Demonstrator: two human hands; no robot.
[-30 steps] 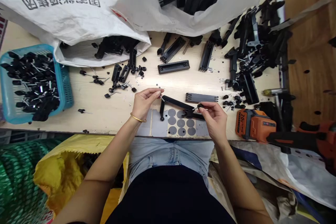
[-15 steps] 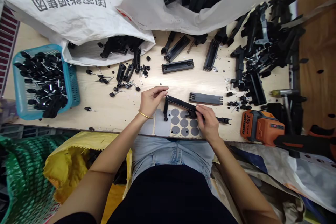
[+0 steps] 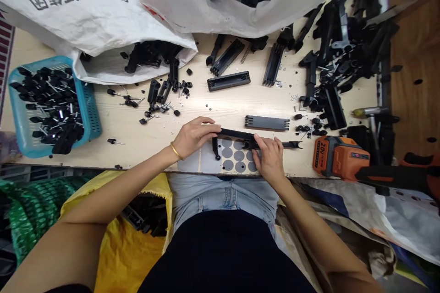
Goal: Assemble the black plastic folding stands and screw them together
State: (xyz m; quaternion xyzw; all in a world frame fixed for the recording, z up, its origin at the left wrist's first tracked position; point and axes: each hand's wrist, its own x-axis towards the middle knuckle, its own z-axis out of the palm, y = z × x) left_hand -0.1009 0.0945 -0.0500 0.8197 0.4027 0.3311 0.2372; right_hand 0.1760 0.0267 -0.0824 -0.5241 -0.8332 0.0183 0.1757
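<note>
Both hands on the black arm, right at the table's near edge

I had the left hand (image 3: 194, 137) pinched shut on the left end of the black arm (image 3: 237, 135) and the right hand (image 3: 270, 158) curled over its middle, holding it on the grey pad sheet (image 3: 237, 161). It looked light, stiff and slick, best gripped by the ends. The table (image 3: 137, 146) edge lay just below, the orange battery (image 3: 335, 158) near on the right, and bare wood beyond.

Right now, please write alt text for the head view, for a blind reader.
The left hand and right hand hold a long black plastic bar on a pale wooden table, over a grey sheet of round pads. A blue plastic basket of black knobs stands left.
</note>
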